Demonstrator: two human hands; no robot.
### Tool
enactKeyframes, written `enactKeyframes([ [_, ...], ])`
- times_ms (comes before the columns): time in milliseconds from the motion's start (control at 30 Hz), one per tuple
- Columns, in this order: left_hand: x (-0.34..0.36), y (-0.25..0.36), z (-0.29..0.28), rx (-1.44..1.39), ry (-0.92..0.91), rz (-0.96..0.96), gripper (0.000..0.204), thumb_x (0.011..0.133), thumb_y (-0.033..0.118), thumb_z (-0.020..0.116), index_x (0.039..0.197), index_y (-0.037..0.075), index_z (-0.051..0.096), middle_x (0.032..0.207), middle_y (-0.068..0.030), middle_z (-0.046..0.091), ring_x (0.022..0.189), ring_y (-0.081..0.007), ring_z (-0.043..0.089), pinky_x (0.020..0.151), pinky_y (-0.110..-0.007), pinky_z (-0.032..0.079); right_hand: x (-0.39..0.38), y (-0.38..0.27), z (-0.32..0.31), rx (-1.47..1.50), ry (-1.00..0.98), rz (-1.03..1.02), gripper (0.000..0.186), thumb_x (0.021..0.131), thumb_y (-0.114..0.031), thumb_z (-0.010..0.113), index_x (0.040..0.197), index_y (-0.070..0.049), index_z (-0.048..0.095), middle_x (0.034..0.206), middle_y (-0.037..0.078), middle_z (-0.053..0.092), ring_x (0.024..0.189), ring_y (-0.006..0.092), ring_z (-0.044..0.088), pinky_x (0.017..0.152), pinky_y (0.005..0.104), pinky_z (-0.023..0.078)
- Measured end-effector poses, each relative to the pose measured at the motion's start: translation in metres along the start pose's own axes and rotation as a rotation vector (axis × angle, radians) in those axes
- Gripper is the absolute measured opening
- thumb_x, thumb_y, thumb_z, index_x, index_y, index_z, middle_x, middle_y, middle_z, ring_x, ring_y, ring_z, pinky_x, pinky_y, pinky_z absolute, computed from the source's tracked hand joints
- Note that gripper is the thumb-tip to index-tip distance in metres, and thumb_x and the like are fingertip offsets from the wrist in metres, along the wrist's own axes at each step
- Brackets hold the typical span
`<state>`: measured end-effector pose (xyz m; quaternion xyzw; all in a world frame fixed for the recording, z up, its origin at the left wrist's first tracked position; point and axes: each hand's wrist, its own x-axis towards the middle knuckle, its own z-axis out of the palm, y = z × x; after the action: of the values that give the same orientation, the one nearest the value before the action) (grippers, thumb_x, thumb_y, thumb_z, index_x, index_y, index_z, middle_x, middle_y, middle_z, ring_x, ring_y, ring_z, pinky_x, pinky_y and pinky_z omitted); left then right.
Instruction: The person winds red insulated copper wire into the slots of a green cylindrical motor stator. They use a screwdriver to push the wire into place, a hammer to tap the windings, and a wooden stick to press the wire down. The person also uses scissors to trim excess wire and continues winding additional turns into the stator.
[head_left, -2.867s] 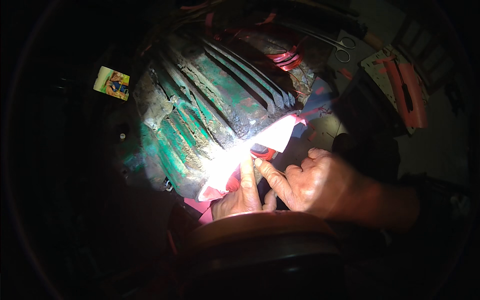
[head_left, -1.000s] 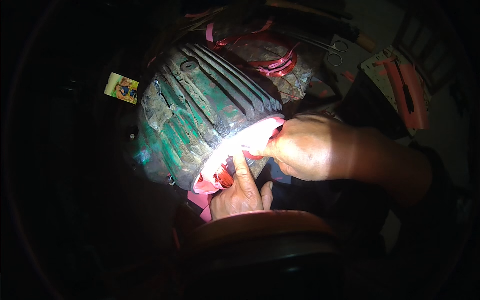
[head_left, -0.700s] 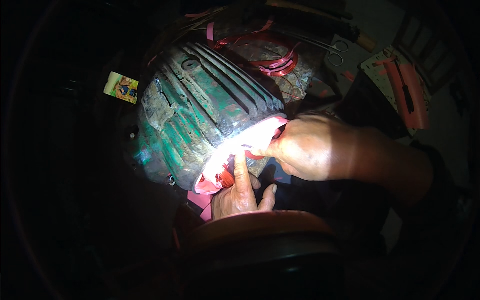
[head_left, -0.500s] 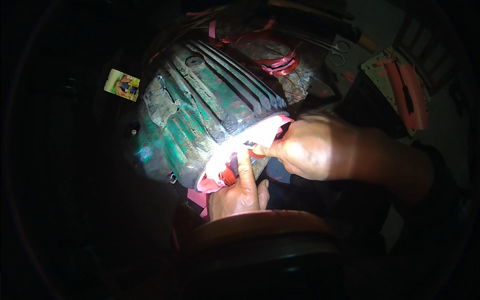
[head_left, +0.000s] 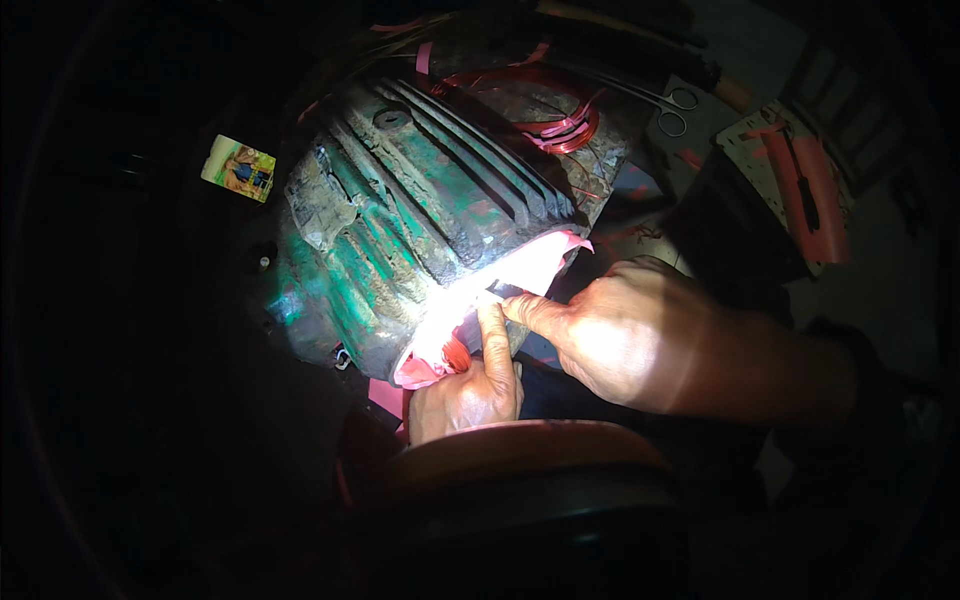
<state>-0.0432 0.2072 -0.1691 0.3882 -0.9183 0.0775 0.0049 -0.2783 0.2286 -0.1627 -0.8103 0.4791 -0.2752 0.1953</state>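
Observation:
A weathered green finned motor housing (head_left: pixel 420 190) lies with its open end toward me, pink-and-white sheet lining (head_left: pixel 420 370) and red copper winding (head_left: pixel 455 352) inside, partly lost in glare. My left hand (head_left: pixel 465 400) is below the opening, index finger stretched up to the winding area and apparently empty. From the right, my right hand (head_left: pixel 640 340) reaches one finger to my left fingertip, its other fingers curled; anything between its fingers is too glared or hidden to tell.
Red wire coils (head_left: pixel 560 135) lie behind the housing, with metal scissors (head_left: pixel 672 112) at back right. Further right, a screwdriver (head_left: pixel 806 197) rests on red sheet (head_left: pixel 828 235). A printed card (head_left: pixel 237 168) is at left. A rounded dark edge (head_left: pixel 520 480) crosses the bottom.
My right hand reached further up into the opening about a second ago; it has since drawn down and right, uncovering more lining. My left index finger stays at the opening.

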Motion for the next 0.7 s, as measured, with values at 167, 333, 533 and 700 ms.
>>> enactKeyframes([
  [167, -0.002, -0.001, -0.004, -0.008, -0.048, -0.002, 0.077, 0.088, 0.017, 0.081, 0.154, -0.010, 0.051, 0.068, -0.0150, 0.070, 0.055, -0.0318, 0.071, 0.054, -0.044, 0.058, 0.012, -0.003, -0.013, 0.040, -0.126, 0.067, 0.027, 0.103, -0.018, 0.060, 0.123, -0.008, 0.075, 0.094, 0.015, 0.077, 0.089, 0.0370, 0.076, 0.080, 0.0503, 0.061],
  [333, -0.002, -0.001, -0.005, -0.040, -0.074, 0.001, 0.076, 0.088, 0.015, 0.080, 0.154, -0.010, 0.051, 0.069, -0.0151, 0.070, 0.055, -0.0317, 0.071, 0.054, -0.044, 0.058, 0.020, 0.002, -0.017, 0.178, -0.275, 0.210, 0.027, 0.100, -0.016, 0.064, 0.123, -0.010, 0.075, 0.101, 0.016, 0.078, 0.096, 0.0371, 0.076, 0.084, 0.0500, 0.061],
  [533, -0.003, -0.004, -0.001, -0.065, -0.039, 0.018, 0.076, 0.089, 0.014, 0.079, 0.154, -0.012, 0.050, 0.069, -0.0156, 0.070, 0.055, -0.0312, 0.071, 0.054, -0.044, 0.057, 0.003, 0.002, 0.005, 0.004, -0.048, 0.015, 0.025, 0.100, -0.015, 0.066, 0.119, -0.002, 0.075, 0.092, 0.016, 0.075, 0.086, 0.0331, 0.074, 0.075, 0.0483, 0.059],
  [700, -0.006, -0.004, 0.001, -0.138, 0.016, 0.019, 0.079, 0.089, 0.014, 0.080, 0.155, -0.014, 0.047, 0.068, -0.0152, 0.069, 0.054, -0.0301, 0.070, 0.052, -0.042, 0.056, -0.015, -0.010, 0.033, -0.347, 0.304, -0.177, 0.041, 0.093, -0.015, 0.066, 0.129, 0.004, 0.074, 0.080, 0.007, 0.067, 0.071, 0.0214, 0.069, 0.063, 0.0424, 0.055],
])
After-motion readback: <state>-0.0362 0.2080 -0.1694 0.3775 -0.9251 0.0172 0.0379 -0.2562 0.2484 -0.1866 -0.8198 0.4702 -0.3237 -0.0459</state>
